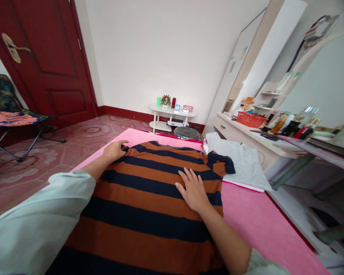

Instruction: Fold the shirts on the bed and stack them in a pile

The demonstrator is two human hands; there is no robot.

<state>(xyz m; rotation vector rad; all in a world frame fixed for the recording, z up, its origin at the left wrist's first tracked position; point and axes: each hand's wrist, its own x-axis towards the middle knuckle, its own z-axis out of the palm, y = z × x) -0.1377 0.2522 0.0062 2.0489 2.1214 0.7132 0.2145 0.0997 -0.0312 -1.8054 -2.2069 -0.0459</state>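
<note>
A brown and navy striped T-shirt [149, 191] lies spread out on a pink-covered surface [252, 221], its collar end away from me. At its far left, my left hand [114, 151] is closed on the left sleeve, with the fingertips partly hidden by the cloth. Flat on the right half of the shirt rests my right hand [193, 190], open, fingers apart. The right sleeve stretches out over a light grey folded garment [243, 164] beside it.
To the right stands a white dressing table [229, 126] with a red basket [250, 119] and several bottles. A small white table [172, 110] is by the far wall. On the left are a folding chair [11, 120] and a dark red door [46, 57].
</note>
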